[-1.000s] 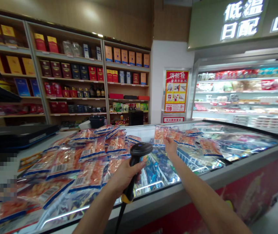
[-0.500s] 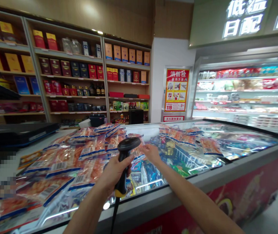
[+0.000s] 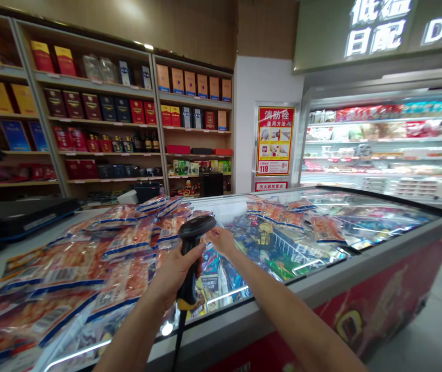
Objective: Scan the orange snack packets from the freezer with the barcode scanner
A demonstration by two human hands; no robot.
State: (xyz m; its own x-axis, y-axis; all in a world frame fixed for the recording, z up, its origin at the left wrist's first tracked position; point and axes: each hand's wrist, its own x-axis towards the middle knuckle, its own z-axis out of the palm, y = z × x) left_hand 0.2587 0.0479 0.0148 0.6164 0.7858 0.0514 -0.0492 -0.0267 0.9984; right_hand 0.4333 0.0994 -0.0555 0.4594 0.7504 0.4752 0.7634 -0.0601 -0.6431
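Observation:
My left hand (image 3: 180, 271) is wrapped around the handle of a black and yellow barcode scanner (image 3: 189, 268). The scanner stands upright over the freezer's glass, its head tilted to the right and its cord hanging down. Just right of the scanner head, my right hand (image 3: 221, 242) has its fingers drawn together. Whatever they pinch is hidden or too small to name. Clear packets of orange-pink food (image 3: 126, 279) with blue edges and barcode labels are heaped to the left of the scanner and behind it.
Under my hands is a chest freezer (image 3: 321, 294) with a glass top and goods inside. More packets (image 3: 327, 229) lie on its right part. A black device (image 3: 19, 217) stands at left. Shelves of boxes (image 3: 122, 109) and a lit refrigerated cabinet (image 3: 383, 150) are behind.
The view has turned slightly right, so the surroundings shift left. My right hand has come a little nearer the scanner head. My left hand keeps its grip on the scanner.

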